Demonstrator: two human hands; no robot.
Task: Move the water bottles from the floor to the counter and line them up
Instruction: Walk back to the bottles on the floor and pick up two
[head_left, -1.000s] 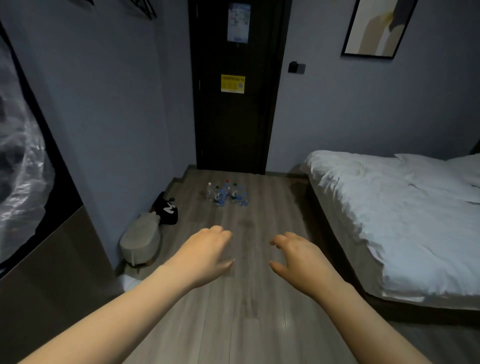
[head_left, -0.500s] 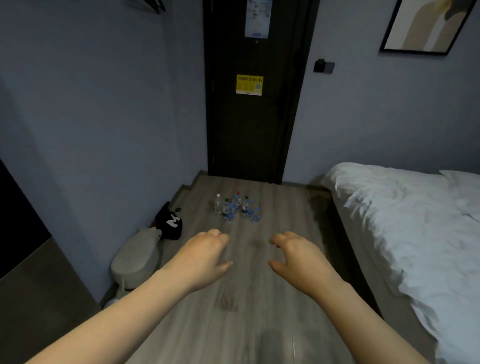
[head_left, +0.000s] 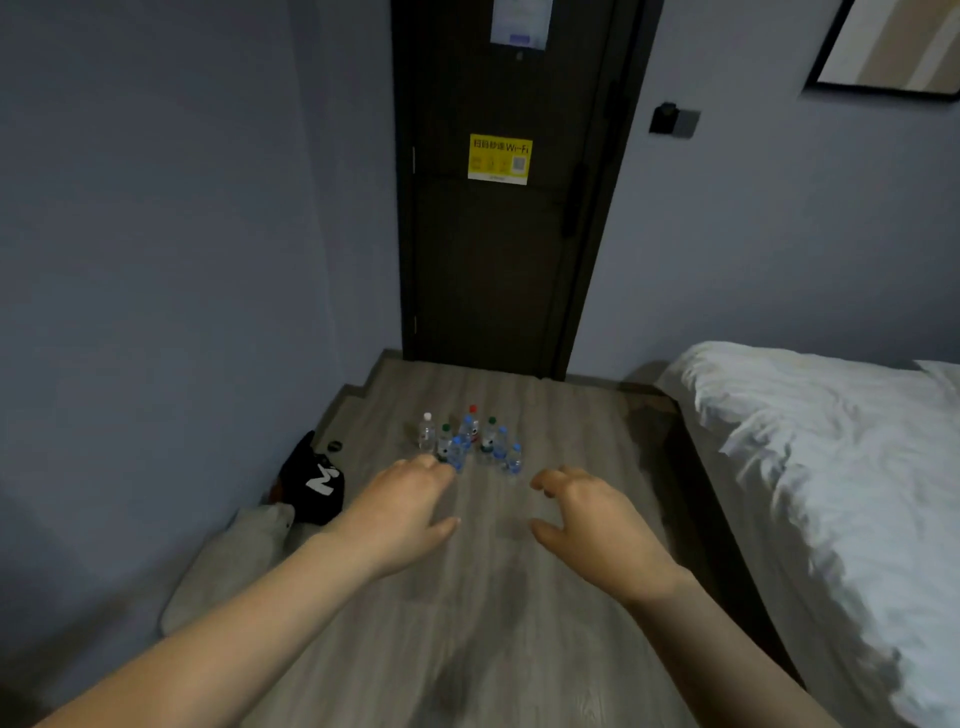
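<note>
Evidently at the opening step: approaching, nothing picked up yet. Standing upright in a tight cluster on the grey wood-plank floor (head_left: 493, 597), just in front of the dark brown door (head_left: 498, 270): several small clear plastic water bottles (head_left: 470, 441) with white, green, blue and red caps. None lifted, none set on a counter; no counter in view at all.

Stretched forward above bare planks: left hand (head_left: 400, 512), fingers loosely curled, thumb out, gripping nothing; right hand (head_left: 587, 514) much the same, slightly clawed and empty. Left fingertips overlapping the nearest blue-capped bottle in the view only; judged well short of it in depth.

Next, probably: walk closer, crouch, and wrap each hand round the body of one bottle. Calls for care with such close packing, toppling a neighbour being the likely slip. Best to begin at the edges of the cluster: the white-capped one at the left, or the blue-capped one at the right front.

On the way, keep clear of the black bag with a white letter M (head_left: 317, 483) and the grey rounded pouffe (head_left: 228, 561) along the left wall, and of the bed with rumpled white bedding (head_left: 831, 467) on the right. Afterwards, turn to find the counter, somewhere out of frame.
</note>
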